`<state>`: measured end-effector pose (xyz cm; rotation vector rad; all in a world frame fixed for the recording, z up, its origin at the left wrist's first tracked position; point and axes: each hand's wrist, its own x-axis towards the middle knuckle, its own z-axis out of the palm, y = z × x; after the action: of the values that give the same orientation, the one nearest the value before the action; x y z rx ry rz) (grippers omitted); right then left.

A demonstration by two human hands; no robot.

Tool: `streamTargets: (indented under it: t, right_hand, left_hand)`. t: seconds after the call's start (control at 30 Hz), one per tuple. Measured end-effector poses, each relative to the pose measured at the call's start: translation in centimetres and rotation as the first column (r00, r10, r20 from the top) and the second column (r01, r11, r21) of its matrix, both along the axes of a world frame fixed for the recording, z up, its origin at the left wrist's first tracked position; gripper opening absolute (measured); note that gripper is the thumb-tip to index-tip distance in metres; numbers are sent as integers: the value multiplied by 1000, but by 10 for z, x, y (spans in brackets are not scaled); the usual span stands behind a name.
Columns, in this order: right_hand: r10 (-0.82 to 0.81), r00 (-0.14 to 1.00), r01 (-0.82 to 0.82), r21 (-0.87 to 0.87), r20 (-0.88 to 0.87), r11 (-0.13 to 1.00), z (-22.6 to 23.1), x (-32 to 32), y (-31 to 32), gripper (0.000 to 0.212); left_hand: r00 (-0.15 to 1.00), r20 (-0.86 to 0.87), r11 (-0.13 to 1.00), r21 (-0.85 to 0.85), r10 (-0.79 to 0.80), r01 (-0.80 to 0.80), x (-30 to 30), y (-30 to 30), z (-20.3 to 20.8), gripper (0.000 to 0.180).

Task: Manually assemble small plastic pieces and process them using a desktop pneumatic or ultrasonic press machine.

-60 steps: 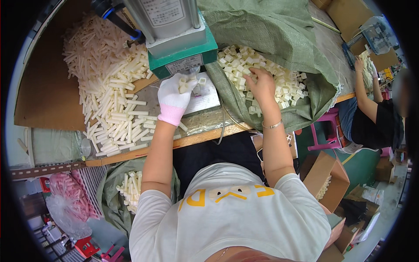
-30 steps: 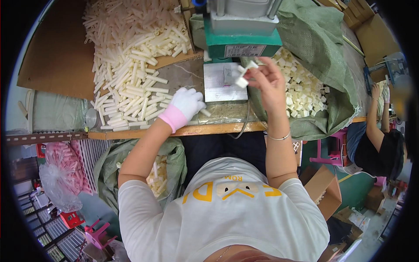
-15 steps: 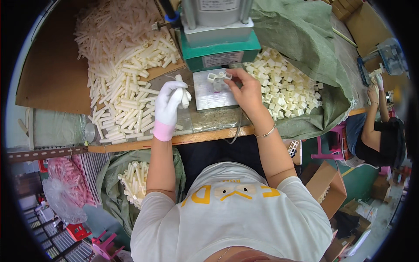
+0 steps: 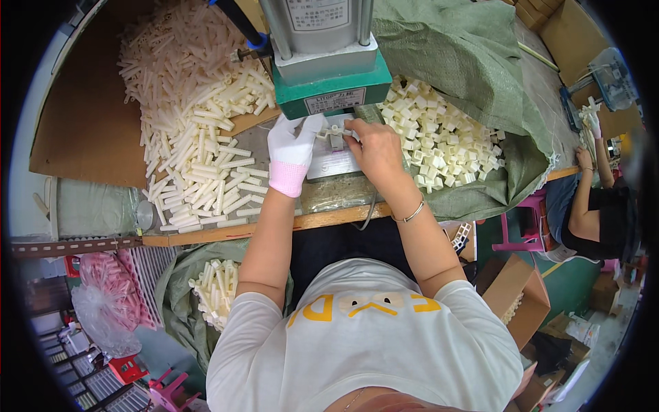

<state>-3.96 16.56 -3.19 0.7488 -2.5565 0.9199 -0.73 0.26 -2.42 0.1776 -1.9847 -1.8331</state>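
My left hand (image 4: 291, 147), in a white glove with a pink cuff, is at the left side of a metal plate (image 4: 329, 163), just under the front of the press's green block (image 4: 333, 89). Its fingers look closed, but their tips and whatever they grip are partly hidden. My bare right hand (image 4: 377, 147) pinches a small white plastic connector with square ends (image 4: 335, 130) between thumb and forefinger. This connector is over a small block (image 4: 336, 143) on the plate, close to the gloved fingers.
Cream plastic tubes (image 4: 226, 175) are heaped on the left of the bench. To the right, square connectors (image 4: 439, 137) lie on a green woven sack (image 4: 473, 69). A sack of tubes (image 4: 216, 288) stands below the wooden bench edge (image 4: 316, 221). Another person (image 4: 597, 220) sits far right.
My left hand, which held white tubes, has moved right and forward to the press. My right hand has shifted slightly left and nearer, still holding the connector. The view has shifted a little.
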Motion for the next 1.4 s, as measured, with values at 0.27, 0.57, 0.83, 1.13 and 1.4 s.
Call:
streamTargets:
  t: [0.27, 0.57, 0.83, 1.13, 1.4]
  right_hand:
    - [-1, 998, 3, 36, -68, 999, 0, -1, -2, 19]
    - [85, 993, -87, -16, -84, 996, -5, 2, 9, 24]
    - [-425, 904, 424, -37, -39, 905, -14, -30, 103, 25]
    - [-509, 852, 494, 133, 121, 859, -25, -42, 121, 26]
    - [-76, 893, 309, -480, 444, 821, -19, -34, 136, 22]
  left_hand:
    - [987, 159, 988, -154, 9, 16, 3, 11, 11, 27]
    - [995, 89, 832, -555, 34, 21, 6, 9, 26, 29]
    - [993, 89, 772, -635, 72, 1, 11, 5, 35, 25]
    - [988, -146, 872, -476, 53, -117, 9, 11, 3, 19]
    - [970, 65, 869, -461, 235, -180, 57, -120, 27, 12]
